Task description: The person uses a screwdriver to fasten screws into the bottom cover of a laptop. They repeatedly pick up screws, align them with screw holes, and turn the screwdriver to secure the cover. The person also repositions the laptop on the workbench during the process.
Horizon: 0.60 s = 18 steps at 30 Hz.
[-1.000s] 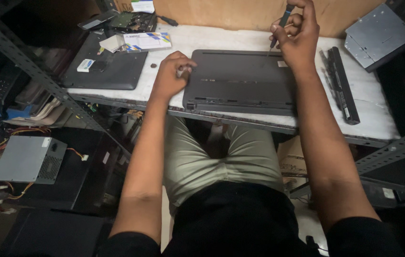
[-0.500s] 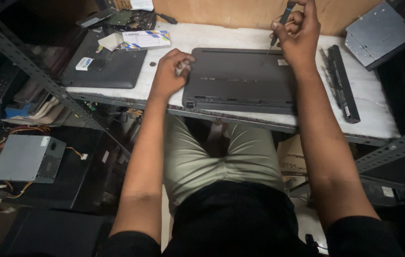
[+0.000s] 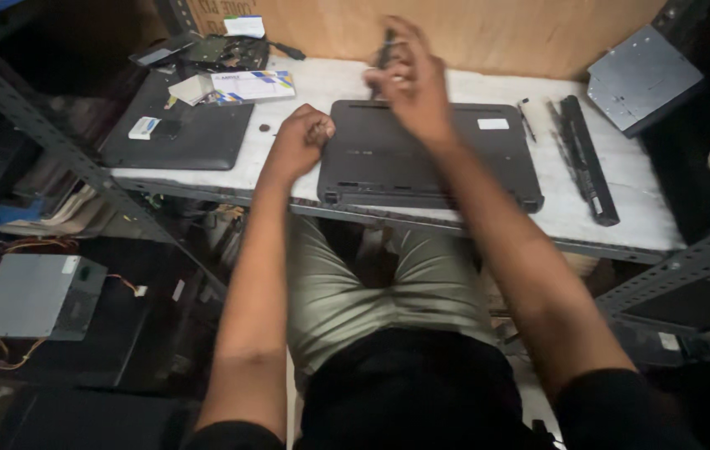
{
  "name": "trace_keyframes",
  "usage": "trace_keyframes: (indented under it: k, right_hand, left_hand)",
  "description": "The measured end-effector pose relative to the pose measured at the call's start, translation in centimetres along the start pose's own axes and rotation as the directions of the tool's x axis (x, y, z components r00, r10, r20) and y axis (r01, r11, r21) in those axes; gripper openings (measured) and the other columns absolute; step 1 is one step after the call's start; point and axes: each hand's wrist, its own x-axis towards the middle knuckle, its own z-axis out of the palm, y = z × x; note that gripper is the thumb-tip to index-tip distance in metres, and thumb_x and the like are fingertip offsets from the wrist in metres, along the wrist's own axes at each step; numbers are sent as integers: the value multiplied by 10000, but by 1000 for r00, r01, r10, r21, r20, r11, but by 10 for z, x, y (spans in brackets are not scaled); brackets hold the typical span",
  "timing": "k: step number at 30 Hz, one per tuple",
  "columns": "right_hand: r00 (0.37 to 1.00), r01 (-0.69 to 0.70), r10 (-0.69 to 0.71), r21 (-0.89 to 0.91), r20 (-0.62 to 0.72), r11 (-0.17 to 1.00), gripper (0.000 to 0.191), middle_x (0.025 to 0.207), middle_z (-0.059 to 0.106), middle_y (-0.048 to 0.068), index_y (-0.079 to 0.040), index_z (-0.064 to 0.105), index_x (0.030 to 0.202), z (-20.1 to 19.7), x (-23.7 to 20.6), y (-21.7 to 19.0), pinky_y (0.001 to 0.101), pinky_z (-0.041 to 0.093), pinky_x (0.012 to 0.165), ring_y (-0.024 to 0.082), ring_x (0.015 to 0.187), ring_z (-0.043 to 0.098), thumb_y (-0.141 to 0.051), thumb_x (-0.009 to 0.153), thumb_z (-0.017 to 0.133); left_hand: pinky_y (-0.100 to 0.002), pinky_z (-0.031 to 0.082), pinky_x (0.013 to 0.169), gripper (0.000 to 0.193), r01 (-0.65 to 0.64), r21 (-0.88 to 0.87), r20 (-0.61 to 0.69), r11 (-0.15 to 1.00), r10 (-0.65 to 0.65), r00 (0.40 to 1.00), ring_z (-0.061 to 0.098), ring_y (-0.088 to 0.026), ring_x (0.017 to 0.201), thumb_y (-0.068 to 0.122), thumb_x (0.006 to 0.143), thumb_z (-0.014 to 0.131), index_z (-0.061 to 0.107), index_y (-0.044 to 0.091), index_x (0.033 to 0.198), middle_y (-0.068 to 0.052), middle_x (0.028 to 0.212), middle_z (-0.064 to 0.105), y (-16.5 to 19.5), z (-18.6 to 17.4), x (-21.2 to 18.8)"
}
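Dark laptop [image 3: 430, 158] lies shut, underside up, on the white table [image 3: 622, 212], near edge reaching the table's front. Left hand [image 3: 301, 142] sits at the laptop's left edge, fingers curled into a fist; whether anything is inside it, I cannot tell. Right hand [image 3: 409, 83] hangs over the laptop's far edge, blurred, fingers pinched round a thin dark tool [image 3: 386, 48] that pokes up past the knuckles; its tip is lost in the blur, and what kind of tool it is I cannot make out. Right of the laptop, a long black battery [image 3: 587, 158] lies along the table, with a thin pen-like stick [image 3: 527, 119] between them. Far right, a grey drive [image 3: 644, 77] overhangs the table corner. Left, a second dark laptop [image 3: 197, 137] carries papers [image 3: 247, 85] and a small card, its far side buried under clutter. Down left on the floor, a grey metal box [image 3: 34, 296] with wires, partly in shadow.
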Motion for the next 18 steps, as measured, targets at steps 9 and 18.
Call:
trace_keyframes:
  k: [9, 18]
  right_hand:
    - [996, 88, -86, -58, 27, 994, 565, 1082, 725, 81, -146, 414, 1569, 59, 1, 6, 250, 610, 715, 112, 884, 751, -36, 1079, 671]
    - [998, 65, -65, -74, -4, 995, 645, 1098, 714, 76, -153, 415, 1561, 60, -2, 16, 244, 637, 709, 93, 856, 751, 4, 1029, 744]
  left_hand:
    - [-443, 482, 873, 62, -75, 87, -40, 993, 79, 996, 600, -408, 959, 83, 1015, 559, 567, 23, 1025, -193, 985, 598, -1, -5, -1]
    - [-441, 482, 862, 81, 7, 80, -39, 997, -4, 999, 617, -396, 942, 104, 1002, 561, 571, 24, 1005, -196, 982, 622, 12, -4, -3]
